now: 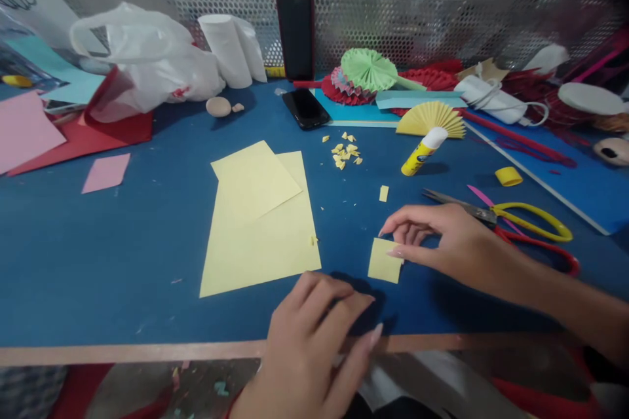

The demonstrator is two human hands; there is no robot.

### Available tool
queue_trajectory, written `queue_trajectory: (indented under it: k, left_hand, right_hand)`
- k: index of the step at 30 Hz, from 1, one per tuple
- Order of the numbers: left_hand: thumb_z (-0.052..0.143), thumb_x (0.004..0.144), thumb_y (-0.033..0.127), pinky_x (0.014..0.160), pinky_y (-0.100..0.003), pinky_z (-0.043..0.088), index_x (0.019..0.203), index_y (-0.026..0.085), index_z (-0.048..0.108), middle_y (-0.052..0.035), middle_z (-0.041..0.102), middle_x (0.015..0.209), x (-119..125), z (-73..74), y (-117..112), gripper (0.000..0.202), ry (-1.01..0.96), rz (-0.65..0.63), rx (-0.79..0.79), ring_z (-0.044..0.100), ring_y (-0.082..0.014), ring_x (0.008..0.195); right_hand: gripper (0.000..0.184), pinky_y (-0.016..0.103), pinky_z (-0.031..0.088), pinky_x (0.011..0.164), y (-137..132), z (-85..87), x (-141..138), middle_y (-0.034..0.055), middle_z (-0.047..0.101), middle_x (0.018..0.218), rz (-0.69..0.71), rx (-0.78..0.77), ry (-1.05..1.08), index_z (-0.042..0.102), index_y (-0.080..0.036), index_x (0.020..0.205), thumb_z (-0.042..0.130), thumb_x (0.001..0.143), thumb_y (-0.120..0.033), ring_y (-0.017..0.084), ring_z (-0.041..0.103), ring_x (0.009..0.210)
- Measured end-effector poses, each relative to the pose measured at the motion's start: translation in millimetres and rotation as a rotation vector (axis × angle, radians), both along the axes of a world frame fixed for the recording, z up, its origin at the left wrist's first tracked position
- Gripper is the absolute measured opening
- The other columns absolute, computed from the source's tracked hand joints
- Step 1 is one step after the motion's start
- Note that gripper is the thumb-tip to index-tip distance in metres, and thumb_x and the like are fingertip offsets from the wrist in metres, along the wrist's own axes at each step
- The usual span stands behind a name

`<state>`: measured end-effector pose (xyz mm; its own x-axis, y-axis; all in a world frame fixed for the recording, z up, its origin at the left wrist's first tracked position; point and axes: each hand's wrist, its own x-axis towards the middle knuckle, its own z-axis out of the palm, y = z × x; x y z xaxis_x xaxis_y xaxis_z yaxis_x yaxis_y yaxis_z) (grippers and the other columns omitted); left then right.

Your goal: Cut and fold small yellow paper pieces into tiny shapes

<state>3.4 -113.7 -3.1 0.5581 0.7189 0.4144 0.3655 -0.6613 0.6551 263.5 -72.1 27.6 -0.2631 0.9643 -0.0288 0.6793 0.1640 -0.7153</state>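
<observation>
My right hand (442,242) rests on the blue table (122,242), its fingertips pinching the edge of a small yellow paper square (384,262). My left hand (314,340) hovers at the table's front edge, fingers stretched forward and empty, just left of that square. A large yellow sheet (260,236) lies to the left with a smaller yellow sheet (253,180) overlapping its top. Yellow-handled scissors (511,216) lie right behind my right hand.
A glue stick (423,152), its yellow cap (508,176), yellow paper scraps (344,150), a yellow paper fan (432,119), green and red fans (368,72), two phones (304,108), a white plastic bag (147,59) and pink and red paper (29,131) surround the work area.
</observation>
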Motion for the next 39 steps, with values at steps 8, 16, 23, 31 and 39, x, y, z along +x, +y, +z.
queue_trajectory:
  k: [8, 16, 23, 31, 39]
  left_hand:
    - [0.046, 0.115, 0.026, 0.101, -0.039, 0.039, 0.126, 0.017, 0.075, -0.0071, 0.079, 0.125, 8.4, -8.0, -3.2, 0.032, 0.341, 0.019, 0.377, 0.059, -0.0251, 0.111]
    - [0.053, 0.111, 0.024, 0.095, -0.038, 0.038, 0.12, 0.022, 0.078, -0.0096, 0.075, 0.116, 5.5, -9.2, -5.9, 0.026, 0.333, 0.093, 0.367, 0.056, -0.0259, 0.107]
    - [0.061, 0.108, 0.027, 0.095, -0.04, 0.041, 0.118, 0.02, 0.077, -0.0101, 0.069, 0.116, 5.5, -19.0, -11.0, 0.02, 0.312, 0.131, 0.333, 0.059, -0.0255, 0.105]
    - [0.052, 0.113, 0.03, 0.093, -0.04, 0.041, 0.122, 0.022, 0.077, -0.008, 0.069, 0.112, 5.2, -15.4, -10.9, 0.028, 0.35, 0.114, 0.344, 0.056, -0.0244, 0.102]
    - [0.055, 0.114, 0.033, 0.09, -0.034, 0.045, 0.121, 0.024, 0.079, -0.0032, 0.069, 0.106, 7.1, -14.0, -11.0, 0.027, 0.334, 0.117, 0.38, 0.056, -0.0181, 0.097]
  right_hand:
    - [0.017, 0.029, 0.06, 0.065, -35.3, -22.5, -5.3, 0.0031, 0.079, 0.087, 0.094, 0.446, -0.22, 0.074, -0.02, 0.095, 0.06, 0.105, -0.017, 0.018, 0.076, 0.074]
    - [0.034, 0.038, 0.059, 0.11, -47.6, -27.4, 4.3, 0.0124, 0.078, 0.136, 0.455, 0.747, -0.441, 0.066, -0.006, 0.14, 0.053, 0.111, -0.017, 0.025, 0.073, 0.128]
    - [0.058, 0.044, 0.031, 0.133, -39.5, -32.0, 15.7, 0.0088, 0.052, 0.169, 0.685, 0.544, -0.459, 0.05, -0.008, 0.16, 0.036, 0.118, -0.045, 0.024, 0.04, 0.161]
    - [0.072, 0.04, 0.009, 0.136, -14.0, -32.7, 37.5, 0.0013, 0.039, 0.177, 0.882, 0.423, -0.418, 0.036, -0.012, 0.168, 0.043, 0.114, -0.057, 0.022, 0.026, 0.166]
    - [0.08, 0.043, 0.005, 0.136, -14.4, -38.8, 40.6, 0.0082, 0.028, 0.181, 0.869, 0.457, -0.435, 0.029, -0.006, 0.17, 0.042, 0.113, -0.06, 0.026, 0.015, 0.169]
